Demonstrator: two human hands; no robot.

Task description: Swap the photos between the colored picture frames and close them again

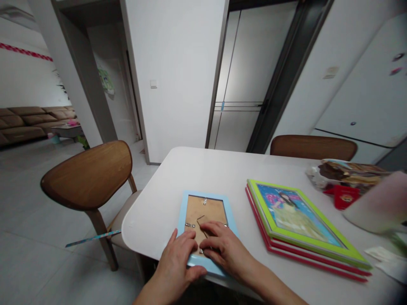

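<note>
At lower centre, the left hand [178, 260] rests half-bent on the blue frame [229, 214]; the right hand [227, 250] curls over its brown back [211, 211] (whether pinching, I cannot tell).

Two bare hands [227, 250]; one light-blue rectangular picture frame [211, 212]; four silvery metal clips [205, 201]; one lime-green rectangular frame [299, 218]; two red frames [260, 222] (counted by their edges); two brown wooden chair backs [92, 176].
</note>
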